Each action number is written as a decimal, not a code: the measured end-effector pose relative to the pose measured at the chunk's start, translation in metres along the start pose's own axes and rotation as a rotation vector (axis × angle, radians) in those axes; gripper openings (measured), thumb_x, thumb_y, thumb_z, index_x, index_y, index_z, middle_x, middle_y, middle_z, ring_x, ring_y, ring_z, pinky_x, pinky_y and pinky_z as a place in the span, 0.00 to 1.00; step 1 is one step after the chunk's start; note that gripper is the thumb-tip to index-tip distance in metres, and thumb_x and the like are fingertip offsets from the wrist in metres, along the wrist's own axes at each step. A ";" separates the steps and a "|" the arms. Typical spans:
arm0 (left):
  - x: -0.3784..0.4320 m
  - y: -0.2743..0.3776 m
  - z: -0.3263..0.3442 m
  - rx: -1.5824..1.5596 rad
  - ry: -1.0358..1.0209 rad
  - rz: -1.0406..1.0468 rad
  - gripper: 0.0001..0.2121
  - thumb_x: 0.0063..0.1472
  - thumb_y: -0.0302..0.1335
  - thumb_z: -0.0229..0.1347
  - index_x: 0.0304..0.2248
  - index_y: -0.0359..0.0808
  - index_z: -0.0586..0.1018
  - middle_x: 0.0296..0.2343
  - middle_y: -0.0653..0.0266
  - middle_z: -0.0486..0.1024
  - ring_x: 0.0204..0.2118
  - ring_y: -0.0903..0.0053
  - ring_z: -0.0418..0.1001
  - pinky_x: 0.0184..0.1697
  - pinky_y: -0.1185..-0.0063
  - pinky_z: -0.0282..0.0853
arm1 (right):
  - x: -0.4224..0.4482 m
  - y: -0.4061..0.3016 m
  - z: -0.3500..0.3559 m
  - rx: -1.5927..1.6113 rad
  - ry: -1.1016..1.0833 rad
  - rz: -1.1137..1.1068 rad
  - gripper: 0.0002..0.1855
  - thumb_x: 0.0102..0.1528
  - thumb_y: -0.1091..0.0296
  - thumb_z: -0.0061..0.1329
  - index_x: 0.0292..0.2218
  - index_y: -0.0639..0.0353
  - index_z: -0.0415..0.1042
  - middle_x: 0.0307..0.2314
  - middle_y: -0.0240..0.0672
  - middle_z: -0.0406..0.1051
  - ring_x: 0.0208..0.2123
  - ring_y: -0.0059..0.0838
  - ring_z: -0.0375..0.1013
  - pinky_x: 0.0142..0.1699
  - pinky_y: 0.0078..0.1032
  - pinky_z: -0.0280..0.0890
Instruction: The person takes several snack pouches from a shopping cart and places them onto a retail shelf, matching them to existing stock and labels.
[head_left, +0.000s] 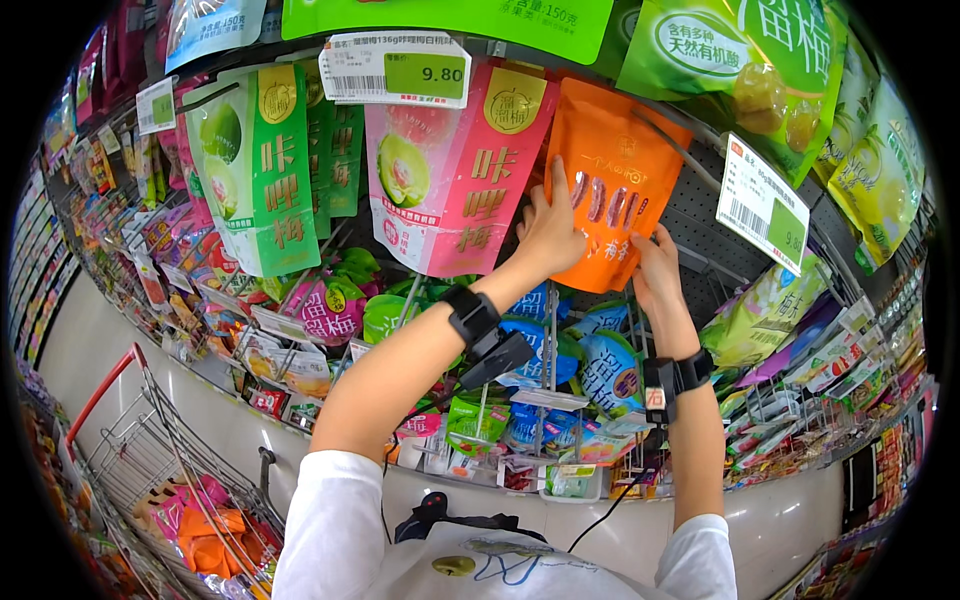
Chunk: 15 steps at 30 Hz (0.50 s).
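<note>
An orange snack pouch (619, 169) hangs at a hook on the shop rack, tilted slightly, with both my hands on it. My left hand (551, 229) lies at its left side, index finger pointing up along the front. At the lower right edge, my right hand (656, 262) grips the pouch between thumb and fingers. Just left of it hangs a pink-and-white pouch (457, 180), and farther left a green-and-white pouch (255, 180). A metal hook (679, 150) runs out past the orange pouch's upper right.
Price tags (394, 71) stick out above the pouches, another tag (765, 199) at the right. Blue snack bags (607, 360) hang below my hands. A shopping cart (112, 420) stands at the lower left, with orange packages (214, 540) inside. Cables hang from my wrist straps.
</note>
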<state>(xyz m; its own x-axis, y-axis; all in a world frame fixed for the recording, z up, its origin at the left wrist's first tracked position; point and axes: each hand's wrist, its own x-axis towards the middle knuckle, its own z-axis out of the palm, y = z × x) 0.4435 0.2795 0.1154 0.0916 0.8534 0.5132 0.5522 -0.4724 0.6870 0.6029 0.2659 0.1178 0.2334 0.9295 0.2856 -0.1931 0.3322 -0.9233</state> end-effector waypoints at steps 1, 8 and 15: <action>0.005 -0.001 -0.001 -0.013 -0.046 0.000 0.44 0.41 0.22 0.49 0.53 0.37 0.32 0.44 0.32 0.49 0.47 0.43 0.49 0.49 0.66 0.48 | 0.008 0.004 -0.002 -0.034 0.012 -0.017 0.14 0.52 0.78 0.35 0.42 0.67 0.57 0.37 0.40 0.64 0.38 0.30 0.64 0.41 0.26 0.59; 0.028 -0.022 -0.005 -0.083 -0.267 -0.024 0.47 0.42 0.26 0.52 0.53 0.41 0.27 0.45 0.27 0.46 0.51 0.44 0.45 0.53 0.70 0.45 | 0.030 0.020 -0.001 -0.060 0.083 0.000 0.11 0.52 0.77 0.34 0.39 0.67 0.60 0.34 0.38 0.65 0.33 0.28 0.66 0.37 0.23 0.61; 0.034 -0.007 -0.001 0.065 -0.275 -0.195 0.47 0.43 0.29 0.53 0.53 0.38 0.28 0.47 0.30 0.47 0.52 0.49 0.47 0.53 0.72 0.47 | 0.028 0.021 0.002 -0.301 0.186 -0.010 0.25 0.51 0.72 0.38 0.49 0.68 0.49 0.43 0.46 0.58 0.42 0.35 0.62 0.44 0.26 0.58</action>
<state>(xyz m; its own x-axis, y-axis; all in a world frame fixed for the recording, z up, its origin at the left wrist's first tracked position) 0.4415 0.3116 0.1286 0.1947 0.9578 0.2113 0.6325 -0.2873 0.7193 0.6040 0.2995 0.1069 0.4092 0.8720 0.2687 0.0932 0.2529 -0.9630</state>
